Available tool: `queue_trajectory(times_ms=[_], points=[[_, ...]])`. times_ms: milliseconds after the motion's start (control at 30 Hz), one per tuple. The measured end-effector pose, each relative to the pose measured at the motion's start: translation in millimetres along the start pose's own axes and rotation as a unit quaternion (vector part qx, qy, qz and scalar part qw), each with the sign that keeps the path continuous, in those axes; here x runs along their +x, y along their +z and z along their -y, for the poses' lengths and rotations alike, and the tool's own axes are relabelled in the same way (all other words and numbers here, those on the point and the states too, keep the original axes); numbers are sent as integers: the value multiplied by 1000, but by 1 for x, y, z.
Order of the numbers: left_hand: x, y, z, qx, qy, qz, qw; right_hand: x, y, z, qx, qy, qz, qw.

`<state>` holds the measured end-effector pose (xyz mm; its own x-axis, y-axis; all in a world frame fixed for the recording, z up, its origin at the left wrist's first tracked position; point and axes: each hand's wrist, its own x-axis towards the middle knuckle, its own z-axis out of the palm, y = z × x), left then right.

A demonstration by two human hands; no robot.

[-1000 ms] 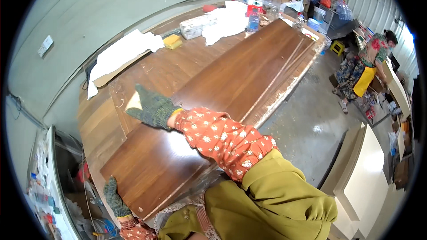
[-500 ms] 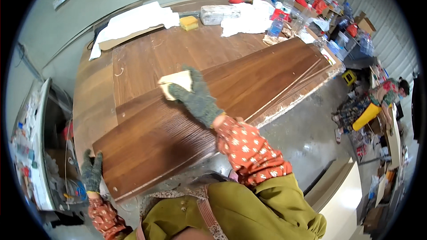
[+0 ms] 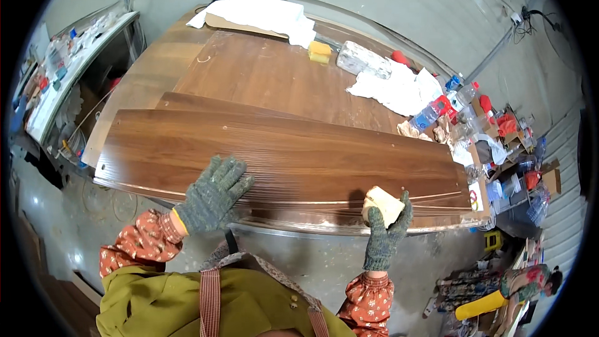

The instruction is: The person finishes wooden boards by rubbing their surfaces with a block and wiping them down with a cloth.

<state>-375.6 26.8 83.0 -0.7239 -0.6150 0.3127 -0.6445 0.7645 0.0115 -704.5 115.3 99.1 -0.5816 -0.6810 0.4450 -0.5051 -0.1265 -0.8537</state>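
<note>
A long dark-brown wooden board [image 3: 299, 150] lies across the workbench, with another board [image 3: 187, 102] partly under its far edge. My left hand [image 3: 212, 195], in a grey-green knitted glove, rests at the board's near edge, left of the middle, its fingers stretched out and holding nothing. My right hand [image 3: 387, 237], gloved alike, grips a pale cream sponge [image 3: 382, 206] between thumb and fingers. The sponge is at the board's near edge, toward the right end; its contact with the wood cannot be made out.
Along the bench's far side are a white cloth [image 3: 259, 15], a yellow sponge [image 3: 319, 52] and a whitish block [image 3: 364, 59]. Bottles [image 3: 427, 114] and crumpled paper crowd the right end. A cluttered side table [image 3: 87, 56] stands left; another person [image 3: 524, 284] is at far right.
My right hand has moved with the sponge from the board's far side to its near right edge. My left hand has left the board's left end for its near edge. The view has turned.
</note>
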Motion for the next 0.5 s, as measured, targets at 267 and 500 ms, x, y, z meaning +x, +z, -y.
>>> queue_trajectory(times_ms=[267, 500], points=[[12, 12, -26, 106, -56, 49, 992, 68, 6, -7, -40, -58, 109, 991], [22, 13, -37, 84, -91, 27, 992, 179, 24, -27, -271, -231, 160, 921]])
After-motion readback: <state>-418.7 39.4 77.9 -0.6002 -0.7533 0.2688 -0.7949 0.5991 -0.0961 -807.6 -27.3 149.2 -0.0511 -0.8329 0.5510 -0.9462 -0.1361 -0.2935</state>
